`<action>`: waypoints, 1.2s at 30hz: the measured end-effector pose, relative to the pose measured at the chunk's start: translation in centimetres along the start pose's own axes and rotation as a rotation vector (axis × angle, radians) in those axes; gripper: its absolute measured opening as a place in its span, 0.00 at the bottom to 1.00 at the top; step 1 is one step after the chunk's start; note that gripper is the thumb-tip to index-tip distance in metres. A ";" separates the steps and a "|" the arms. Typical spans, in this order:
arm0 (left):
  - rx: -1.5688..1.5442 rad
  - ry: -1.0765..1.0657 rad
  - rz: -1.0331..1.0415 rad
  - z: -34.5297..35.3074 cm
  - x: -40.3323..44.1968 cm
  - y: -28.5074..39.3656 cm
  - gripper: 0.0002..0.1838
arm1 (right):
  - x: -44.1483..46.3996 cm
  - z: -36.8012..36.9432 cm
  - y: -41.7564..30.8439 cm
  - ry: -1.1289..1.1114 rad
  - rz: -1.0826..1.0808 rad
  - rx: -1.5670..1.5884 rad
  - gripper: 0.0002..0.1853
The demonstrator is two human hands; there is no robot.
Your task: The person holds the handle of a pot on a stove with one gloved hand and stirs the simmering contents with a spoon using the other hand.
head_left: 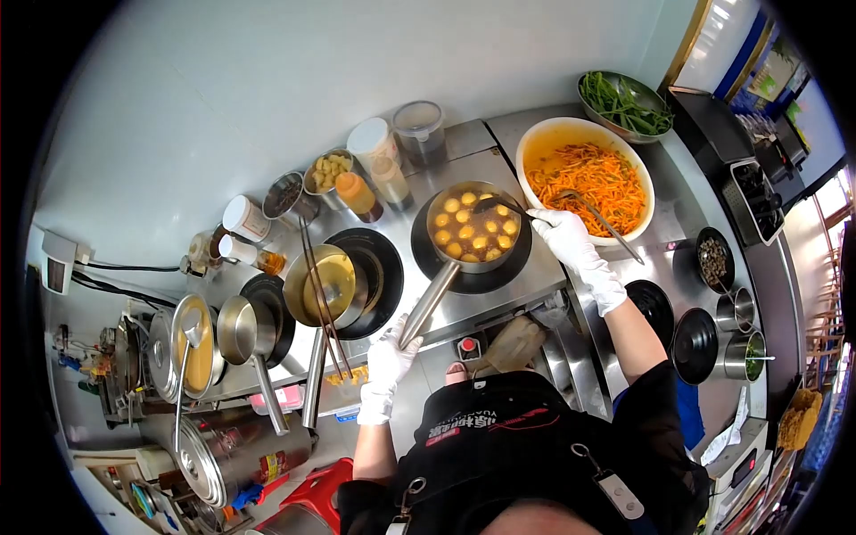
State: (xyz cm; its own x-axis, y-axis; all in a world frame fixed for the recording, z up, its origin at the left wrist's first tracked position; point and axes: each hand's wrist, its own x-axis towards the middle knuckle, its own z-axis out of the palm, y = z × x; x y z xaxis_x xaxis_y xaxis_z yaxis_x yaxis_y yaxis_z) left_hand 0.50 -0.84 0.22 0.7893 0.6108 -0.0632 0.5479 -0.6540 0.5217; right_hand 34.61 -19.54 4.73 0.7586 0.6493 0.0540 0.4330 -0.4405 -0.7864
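Observation:
A steel saucepan (489, 265) stands on a round black burner plate (522, 259). Several yellow balls (465, 231) sit in brown liquid inside it. Its long handle reaches toward me, and my left hand (390, 364), in a white glove, is closed around the handle's end. Over the pan's right rim, my gloved right hand (571, 245) grips a black spoon (505, 202) whose head dips among the balls. Just beyond that hand is a white bowl (648, 196) of shredded carrot (593, 178) in orange liquid, with a metal ladle (615, 234) leaning in it.
Left of the saucepan, another steel pan (299, 308) bears long chopsticks (323, 299). Squeeze bottles (359, 194) and containers (419, 129) line the wall. Green vegetables fill a metal bowl (655, 135) at back right. Black plates (695, 343) and small pots (736, 310) stand to the right.

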 end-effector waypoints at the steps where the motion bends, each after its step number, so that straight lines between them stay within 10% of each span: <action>1: 0.010 -0.014 -0.019 -0.1 0.0 0.1 0.31 | -0.2 -0.3 -0.1 0.009 -0.029 -0.026 0.16; 36: 0.019 0.007 -0.017 0.4 0.0 -0.5 0.33 | -1.8 -1.8 -1.0 0.113 -0.060 -0.182 0.15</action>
State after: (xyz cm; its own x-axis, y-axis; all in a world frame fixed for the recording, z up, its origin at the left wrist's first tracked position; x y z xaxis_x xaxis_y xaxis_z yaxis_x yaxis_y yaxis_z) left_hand 0.31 -0.70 -0.42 0.7778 0.6251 -0.0658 0.5666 -0.6519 0.5040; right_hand 33.69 -21.36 6.53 0.7741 0.6086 0.1740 0.5520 -0.5145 -0.6561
